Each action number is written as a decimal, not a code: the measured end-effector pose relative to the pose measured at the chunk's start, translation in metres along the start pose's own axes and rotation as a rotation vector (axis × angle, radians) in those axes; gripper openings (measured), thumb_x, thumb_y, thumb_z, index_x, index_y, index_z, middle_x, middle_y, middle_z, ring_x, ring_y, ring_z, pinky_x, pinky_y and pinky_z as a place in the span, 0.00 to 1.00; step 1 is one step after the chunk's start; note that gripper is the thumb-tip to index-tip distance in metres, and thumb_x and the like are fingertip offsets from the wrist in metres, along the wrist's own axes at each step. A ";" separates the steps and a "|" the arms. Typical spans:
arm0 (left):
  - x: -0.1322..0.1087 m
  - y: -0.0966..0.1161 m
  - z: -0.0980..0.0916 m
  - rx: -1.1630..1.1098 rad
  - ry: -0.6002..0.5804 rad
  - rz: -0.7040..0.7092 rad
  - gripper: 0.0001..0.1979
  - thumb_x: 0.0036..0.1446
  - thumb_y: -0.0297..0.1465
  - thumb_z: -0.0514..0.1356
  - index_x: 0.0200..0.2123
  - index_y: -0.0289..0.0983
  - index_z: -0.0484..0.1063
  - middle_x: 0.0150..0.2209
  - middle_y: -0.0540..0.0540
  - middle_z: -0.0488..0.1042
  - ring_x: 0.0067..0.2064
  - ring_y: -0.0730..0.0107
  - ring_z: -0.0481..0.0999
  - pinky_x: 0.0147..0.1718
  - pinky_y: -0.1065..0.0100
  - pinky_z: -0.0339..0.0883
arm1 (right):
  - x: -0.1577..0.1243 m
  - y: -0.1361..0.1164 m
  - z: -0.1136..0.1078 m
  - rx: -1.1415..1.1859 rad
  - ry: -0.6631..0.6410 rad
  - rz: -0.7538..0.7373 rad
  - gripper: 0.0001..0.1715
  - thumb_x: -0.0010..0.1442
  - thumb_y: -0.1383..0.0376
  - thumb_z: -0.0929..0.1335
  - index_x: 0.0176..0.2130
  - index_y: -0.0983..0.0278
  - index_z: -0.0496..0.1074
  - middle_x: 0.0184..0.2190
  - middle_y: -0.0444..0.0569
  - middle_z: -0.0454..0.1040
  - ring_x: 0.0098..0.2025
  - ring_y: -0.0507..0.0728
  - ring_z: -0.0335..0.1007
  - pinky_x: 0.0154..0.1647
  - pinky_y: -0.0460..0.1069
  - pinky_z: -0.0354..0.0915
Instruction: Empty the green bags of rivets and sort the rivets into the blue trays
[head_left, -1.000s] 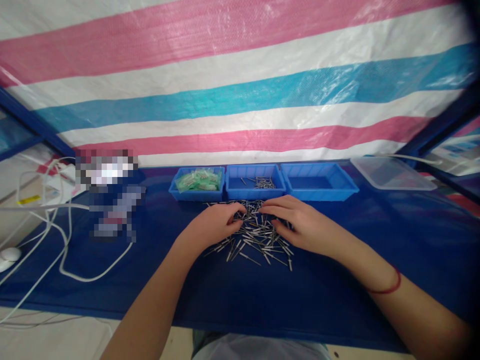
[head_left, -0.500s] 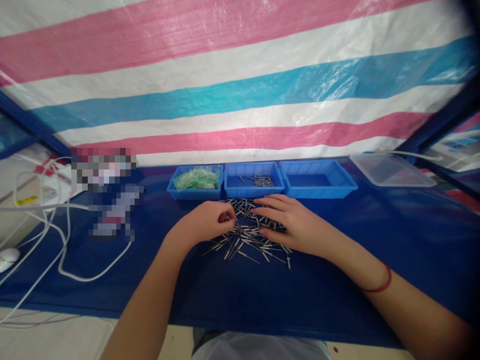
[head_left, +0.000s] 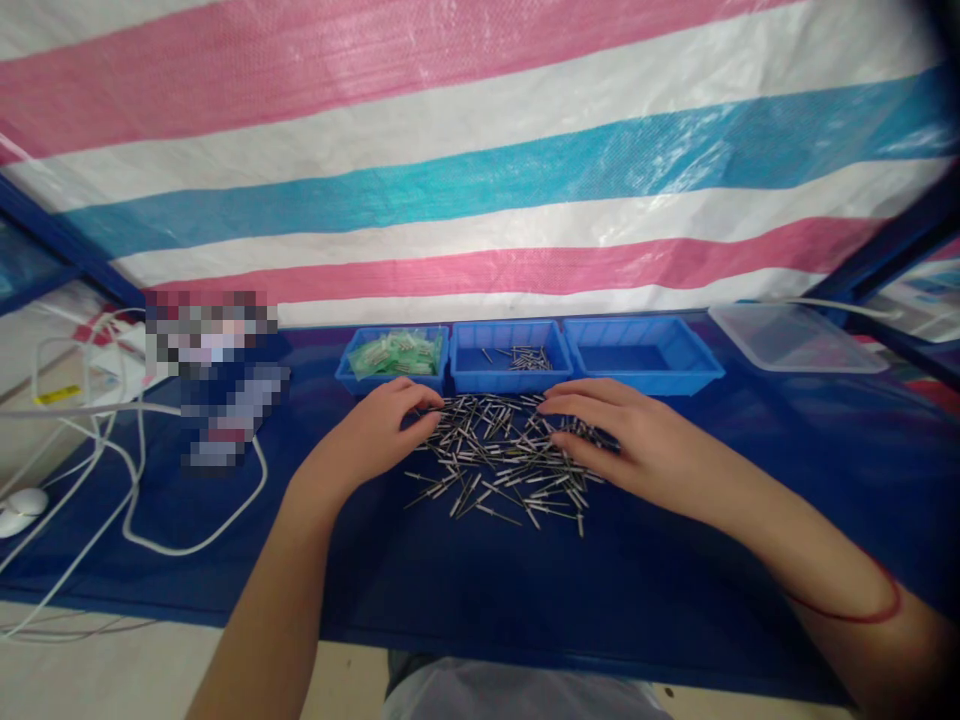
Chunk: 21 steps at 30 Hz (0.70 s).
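A loose pile of blind rivets (head_left: 491, 465), thin metal pins with silvery sleeves, is spread over the blue tabletop. At the pile's left edge is my left hand (head_left: 375, 430), fingers bent and thumb apart, with nothing visible in its grasp. My right hand (head_left: 637, 435) reaches over the right edge, its thumb and fingers apart above several rivets. Just behind the pile, the middle blue bin (head_left: 469, 380) contains some more rivets. Green plastic packets (head_left: 397, 352) fill the left blue bin (head_left: 352, 385).
Right of the middle bin stands another blue bin (head_left: 675, 381), with a translucent lid (head_left: 795, 340) beyond it. White cables (head_left: 187, 550) and a white mouse (head_left: 22, 508) lie at the left. A striped sheet (head_left: 480, 190) hangs behind the table.
My hands have moved apart, the left one leftward and the right one rightward. More of the rivet pile shows between them. The bins stay in place.
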<state>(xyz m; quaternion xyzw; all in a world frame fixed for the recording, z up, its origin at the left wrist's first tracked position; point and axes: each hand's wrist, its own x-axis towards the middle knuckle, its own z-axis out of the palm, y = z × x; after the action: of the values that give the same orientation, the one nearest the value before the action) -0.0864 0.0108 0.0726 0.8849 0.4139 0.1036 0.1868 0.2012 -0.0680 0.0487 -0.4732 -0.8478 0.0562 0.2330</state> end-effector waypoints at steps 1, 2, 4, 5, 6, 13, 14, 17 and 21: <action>-0.007 0.000 0.002 0.007 0.024 0.013 0.15 0.63 0.39 0.52 0.46 0.39 0.72 0.46 0.44 0.71 0.49 0.63 0.71 0.51 0.62 0.63 | -0.008 0.002 -0.004 -0.011 -0.007 0.016 0.19 0.65 0.59 0.62 0.53 0.62 0.68 0.54 0.54 0.69 0.57 0.59 0.65 0.59 0.57 0.62; -0.015 0.000 0.004 0.019 0.045 0.010 0.16 0.63 0.40 0.53 0.48 0.40 0.71 0.49 0.44 0.69 0.52 0.62 0.69 0.54 0.60 0.62 | -0.017 0.005 -0.007 -0.022 -0.028 0.025 0.22 0.64 0.57 0.63 0.55 0.60 0.67 0.56 0.54 0.67 0.59 0.60 0.63 0.60 0.57 0.62; -0.034 -0.003 0.011 0.048 0.110 -0.030 0.18 0.63 0.42 0.53 0.51 0.41 0.69 0.53 0.43 0.65 0.56 0.59 0.65 0.58 0.56 0.59 | -0.040 0.012 -0.006 -0.030 -0.080 0.068 0.30 0.61 0.54 0.65 0.60 0.58 0.61 0.61 0.53 0.62 0.63 0.62 0.57 0.61 0.59 0.61; -0.044 -0.005 0.015 0.063 0.135 -0.042 0.20 0.62 0.43 0.54 0.53 0.41 0.67 0.55 0.42 0.64 0.58 0.58 0.63 0.59 0.54 0.58 | -0.052 0.016 -0.003 -0.046 -0.085 0.093 0.34 0.60 0.52 0.66 0.62 0.58 0.59 0.62 0.53 0.60 0.64 0.64 0.55 0.61 0.60 0.60; -0.053 -0.007 0.019 0.074 0.133 -0.049 0.23 0.61 0.44 0.55 0.56 0.42 0.64 0.57 0.40 0.61 0.60 0.56 0.61 0.59 0.53 0.58 | -0.064 0.020 0.001 -0.073 -0.074 0.136 0.38 0.58 0.51 0.67 0.63 0.58 0.56 0.64 0.54 0.58 0.65 0.66 0.52 0.61 0.62 0.59; -0.071 -0.014 0.052 0.183 0.089 0.022 0.43 0.52 0.52 0.60 0.65 0.44 0.46 0.66 0.36 0.46 0.66 0.43 0.50 0.60 0.43 0.54 | -0.103 0.025 0.032 -0.239 0.005 0.267 0.55 0.54 0.44 0.67 0.68 0.66 0.44 0.67 0.61 0.50 0.68 0.70 0.44 0.65 0.67 0.48; -0.071 -0.014 0.055 0.198 0.096 0.030 0.43 0.53 0.52 0.59 0.66 0.44 0.45 0.67 0.36 0.45 0.66 0.43 0.49 0.60 0.43 0.54 | -0.102 0.023 0.033 -0.243 0.020 0.276 0.55 0.55 0.44 0.67 0.68 0.67 0.43 0.67 0.61 0.50 0.68 0.69 0.44 0.65 0.66 0.49; -0.069 -0.016 0.061 0.237 0.120 0.038 0.43 0.55 0.52 0.57 0.67 0.44 0.42 0.67 0.35 0.44 0.66 0.41 0.48 0.60 0.41 0.53 | -0.100 0.020 0.032 -0.235 0.049 0.304 0.57 0.54 0.43 0.67 0.68 0.68 0.41 0.67 0.61 0.49 0.68 0.69 0.44 0.65 0.65 0.50; -0.070 -0.017 0.061 0.280 0.100 0.044 0.46 0.53 0.53 0.58 0.67 0.43 0.40 0.67 0.34 0.45 0.66 0.39 0.49 0.59 0.41 0.54 | -0.099 0.019 0.029 -0.213 0.043 0.324 0.59 0.53 0.43 0.67 0.68 0.69 0.40 0.67 0.63 0.50 0.68 0.70 0.44 0.64 0.66 0.52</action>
<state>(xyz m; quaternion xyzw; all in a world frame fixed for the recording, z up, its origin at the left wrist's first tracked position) -0.1221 -0.0476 0.0078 0.9049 0.4136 0.0928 0.0383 0.2466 -0.1359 -0.0162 -0.6265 -0.7566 -0.0071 0.1873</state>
